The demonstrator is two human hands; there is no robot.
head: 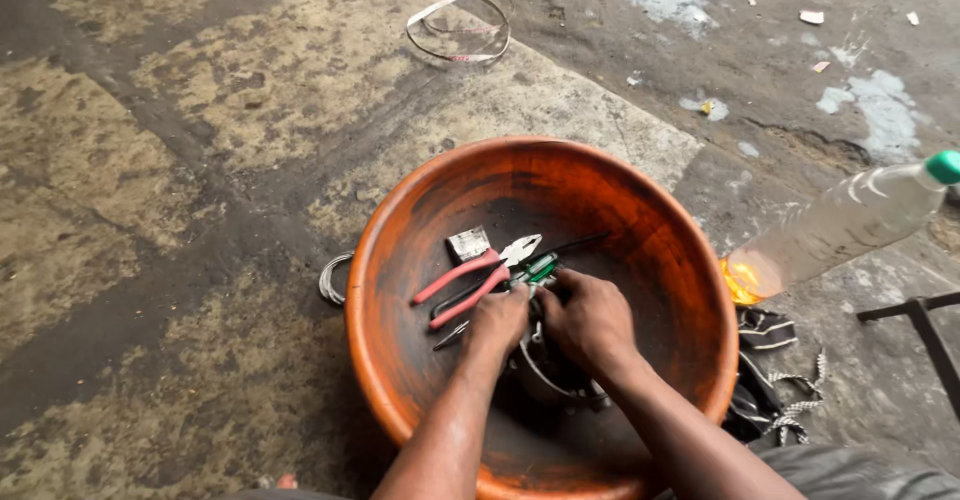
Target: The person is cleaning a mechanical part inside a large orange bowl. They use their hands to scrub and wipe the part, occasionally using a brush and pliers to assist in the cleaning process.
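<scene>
both hands work low in the orange basin (pixel 400 260), on a grey metal part (pixel 548 378) lying on its dark, oily bottom, seemingly kept there so grime stays inside. the left hand (pixel 497 322) and the right hand (pixel 590 318) are curled down over the part, fingers closed on it, though what exactly each pinches is hidden. just beyond them in the basin lie red-handled pliers (pixel 470 285), a green-handled tool (pixel 538 268) and a small metal piece (pixel 468 244). a clear bottle (pixel 850 222) leans beside the rim, a striped cloth (pixel 765 345) under it.

You face a glossy orange plastic basin (pixel 640 230), pliers (pixel 480 275) with matt pink grips, a clear plastic bottle (pixel 850 222), and rough, stained concrete floor (pixel 180 160).
</scene>
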